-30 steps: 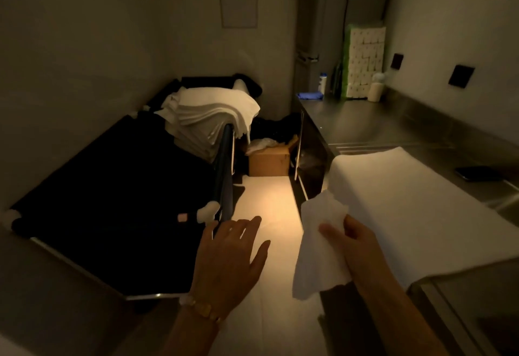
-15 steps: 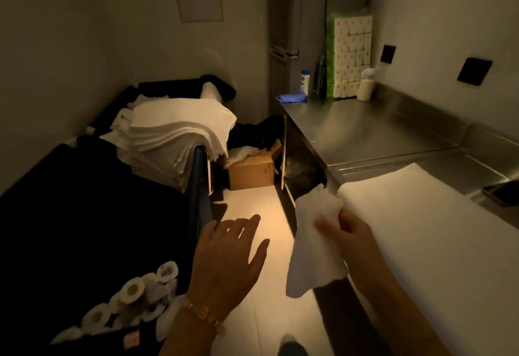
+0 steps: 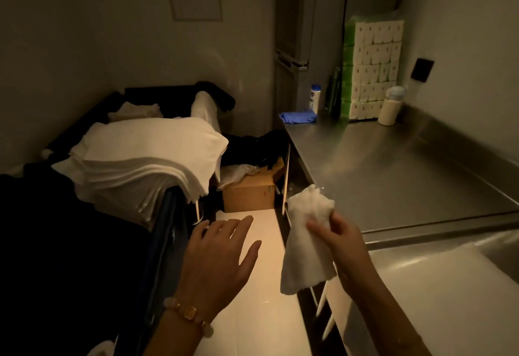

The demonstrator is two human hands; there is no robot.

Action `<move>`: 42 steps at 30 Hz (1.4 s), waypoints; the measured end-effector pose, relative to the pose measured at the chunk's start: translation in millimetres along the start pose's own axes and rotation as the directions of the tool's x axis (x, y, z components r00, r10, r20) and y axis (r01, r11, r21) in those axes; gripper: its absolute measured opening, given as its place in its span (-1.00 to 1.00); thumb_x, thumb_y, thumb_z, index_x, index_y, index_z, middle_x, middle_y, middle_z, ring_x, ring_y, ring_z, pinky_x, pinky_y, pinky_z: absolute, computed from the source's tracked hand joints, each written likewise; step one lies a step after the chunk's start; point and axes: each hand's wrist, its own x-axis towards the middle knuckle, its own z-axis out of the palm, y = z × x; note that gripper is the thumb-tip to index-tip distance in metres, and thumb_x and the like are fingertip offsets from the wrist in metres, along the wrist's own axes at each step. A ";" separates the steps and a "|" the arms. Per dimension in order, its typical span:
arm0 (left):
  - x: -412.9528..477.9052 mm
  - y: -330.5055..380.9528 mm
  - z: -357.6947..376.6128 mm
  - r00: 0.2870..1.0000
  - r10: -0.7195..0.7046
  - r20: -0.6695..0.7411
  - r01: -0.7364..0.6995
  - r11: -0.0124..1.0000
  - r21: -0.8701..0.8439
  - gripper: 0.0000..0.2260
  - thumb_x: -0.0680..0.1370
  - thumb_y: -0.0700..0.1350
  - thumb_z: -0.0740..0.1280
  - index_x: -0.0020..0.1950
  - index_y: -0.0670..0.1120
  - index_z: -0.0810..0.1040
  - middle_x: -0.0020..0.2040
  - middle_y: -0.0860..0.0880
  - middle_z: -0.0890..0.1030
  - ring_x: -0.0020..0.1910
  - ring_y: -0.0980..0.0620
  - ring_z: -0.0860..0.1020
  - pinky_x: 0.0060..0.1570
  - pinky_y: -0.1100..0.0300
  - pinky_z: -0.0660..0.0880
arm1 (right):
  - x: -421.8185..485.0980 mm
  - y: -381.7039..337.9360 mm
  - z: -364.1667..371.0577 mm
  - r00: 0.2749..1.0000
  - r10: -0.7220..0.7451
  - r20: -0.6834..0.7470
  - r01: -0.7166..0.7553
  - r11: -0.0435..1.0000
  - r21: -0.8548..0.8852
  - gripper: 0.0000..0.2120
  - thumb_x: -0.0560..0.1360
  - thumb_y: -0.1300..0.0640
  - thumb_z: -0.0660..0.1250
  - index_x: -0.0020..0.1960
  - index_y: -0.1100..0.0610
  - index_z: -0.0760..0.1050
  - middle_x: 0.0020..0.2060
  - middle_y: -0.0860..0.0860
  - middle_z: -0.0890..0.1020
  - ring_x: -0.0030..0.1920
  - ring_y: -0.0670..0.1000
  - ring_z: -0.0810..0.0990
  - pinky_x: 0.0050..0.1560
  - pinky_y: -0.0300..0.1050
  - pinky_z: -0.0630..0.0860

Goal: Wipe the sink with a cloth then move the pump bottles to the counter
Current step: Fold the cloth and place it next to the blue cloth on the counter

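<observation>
My right hand (image 3: 341,243) pinches a white cloth (image 3: 304,246) that hangs down beside the front edge of the steel counter (image 3: 393,175). My left hand (image 3: 219,263) hovers open over the pale floor, fingers spread, a bead bracelet on the wrist. At the counter's far end stand a cream pump bottle (image 3: 390,107) against the wall and a small white bottle with a blue cap (image 3: 314,98). A corner of the sink (image 3: 502,246) shows at the right edge; its basin is out of view.
A green-wrapped stack of tissue packs (image 3: 370,69) and a blue rag (image 3: 297,117) sit at the counter's back. A white sheet (image 3: 438,299) covers the near counter. To the left, a dark cart carries stacked white linens (image 3: 146,159); a cardboard box (image 3: 250,192) sits on the floor.
The view has swung right and closer to the counter. My right hand has risen slightly and bunched the cloth's top. My left hand stays open.
</observation>
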 end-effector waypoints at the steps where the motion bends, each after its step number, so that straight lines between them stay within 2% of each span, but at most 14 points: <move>1: 12.1 -4.3 6.8 1.000 -0.002 0.008 0.002 1.000 0.004 -0.53 0.52 0.17 0.06 0.11 -0.08 0.62 -0.12 -0.02 0.68 -0.17 -0.03 0.65 -0.07 -0.07 0.57 | 14.5 0.1 0.1 1.000 -0.002 -0.002 0.002 1.000 0.002 -0.83 0.43 0.12 0.38 0.00 -0.05 0.53 -0.11 -0.05 0.66 -0.09 -0.05 0.63 -0.08 -0.11 0.57; 3: 35.8 -13.8 22.0 1.000 -0.006 0.020 0.006 1.000 0.003 -0.50 0.55 0.18 0.01 0.11 -0.07 0.62 -0.11 -0.02 0.68 -0.16 -0.02 0.65 -0.07 -0.07 0.57 | 42.9 1.1 1.6 1.000 -0.002 -0.003 0.002 1.000 0.005 -0.82 0.43 0.13 0.38 0.02 -0.03 0.53 -0.12 -0.06 0.66 -0.10 -0.06 0.63 -0.10 -0.15 0.57; 7: 81.3 -37.8 57.5 0.999 -0.014 0.052 0.015 1.000 -0.022 -0.56 0.48 0.14 0.10 0.12 -0.07 0.62 -0.10 -0.01 0.68 -0.15 -0.02 0.65 -0.06 -0.07 0.57 | 102.2 7.4 10.3 1.000 0.027 -0.015 -0.027 1.000 -0.005 -0.83 0.43 0.14 0.38 0.01 -0.02 0.53 -0.11 -0.05 0.65 -0.09 -0.05 0.63 -0.14 -0.17 0.57; 14: 185.6 -103.6 124.2 0.999 0.001 0.050 0.002 0.998 -0.067 -0.58 0.49 0.14 0.11 0.14 -0.03 0.60 -0.07 0.06 0.66 -0.10 0.05 0.62 -0.03 0.00 0.55 | 224.9 10.7 41.9 0.998 0.048 -0.040 -0.050 0.998 -0.039 -0.83 0.44 0.12 0.38 0.02 -0.02 0.54 -0.09 0.00 0.67 -0.04 0.05 0.63 0.00 0.05 0.60; 21: 296.4 -163.2 167.5 0.996 0.077 0.037 -0.072 0.991 -0.110 -0.60 0.47 0.13 0.12 0.12 -0.02 0.60 -0.09 0.10 0.65 -0.12 0.08 0.61 -0.06 0.05 0.55 | 342.8 -2.6 66.8 0.990 0.042 -0.133 -0.044 0.999 -0.006 -0.88 0.44 0.21 0.37 -0.06 0.05 0.60 -0.19 0.03 0.70 -0.12 0.07 0.68 -0.07 0.03 0.60; 26: 361.7 -184.1 202.0 0.992 0.111 0.052 -0.105 0.988 -0.113 -0.60 0.48 0.13 0.11 0.13 -0.02 0.60 -0.08 0.09 0.65 -0.11 0.07 0.62 -0.06 0.06 0.55 | 412.5 -3.2 69.8 0.982 0.069 -0.177 -0.060 0.997 0.052 -0.87 0.44 0.23 0.38 -0.04 0.07 0.60 -0.17 0.06 0.70 -0.10 0.10 0.67 -0.13 -0.02 0.58; 30: 407.9 -195.1 233.8 0.990 0.117 0.077 -0.108 0.987 -0.118 -0.60 0.50 0.14 0.11 0.16 -0.01 0.57 -0.05 0.10 0.65 -0.07 0.07 0.61 -0.01 0.05 0.54 | 467.9 -2.1 65.1 0.976 0.083 -0.201 -0.073 0.995 0.061 -0.85 0.43 0.20 0.39 -0.02 0.03 0.59 -0.13 0.06 0.70 -0.09 0.09 0.67 -0.05 0.06 0.60; 35: 468.6 -200.9 274.4 0.987 0.141 0.077 -0.134 0.987 -0.090 -0.61 0.50 0.11 0.11 0.15 -0.02 0.58 -0.07 0.09 0.65 -0.08 0.05 0.61 -0.02 0.07 0.51 | 539.3 4.2 47.3 0.970 0.087 -0.225 -0.076 0.995 0.056 -0.85 0.43 0.22 0.38 -0.03 0.03 0.59 -0.17 0.05 0.70 -0.13 0.10 0.68 -0.07 0.05 0.58; 38: 508.3 -199.0 296.9 0.983 0.153 0.103 -0.144 0.986 -0.088 -0.62 0.50 0.11 0.11 0.15 -0.02 0.58 -0.05 0.08 0.65 -0.06 0.05 0.61 -0.01 0.08 0.51 | 580.1 6.4 31.4 0.964 0.090 -0.252 -0.077 0.995 0.061 -0.83 0.44 0.22 0.38 -0.02 0.01 0.58 -0.20 0.00 0.70 -0.18 0.03 0.69 -0.13 -0.02 0.60; 42: 556.4 -191.5 323.8 0.976 0.183 0.119 -0.175 0.981 -0.079 -0.60 0.50 0.12 0.12 0.16 -0.03 0.58 -0.05 0.07 0.65 -0.07 0.05 0.61 -0.01 0.08 0.52 | 624.1 5.0 9.4 0.960 0.095 -0.264 -0.074 0.993 0.087 -0.81 0.44 0.23 0.37 -0.03 -0.02 0.55 -0.28 -0.08 0.70 -0.27 -0.08 0.68 -0.38 -0.28 0.54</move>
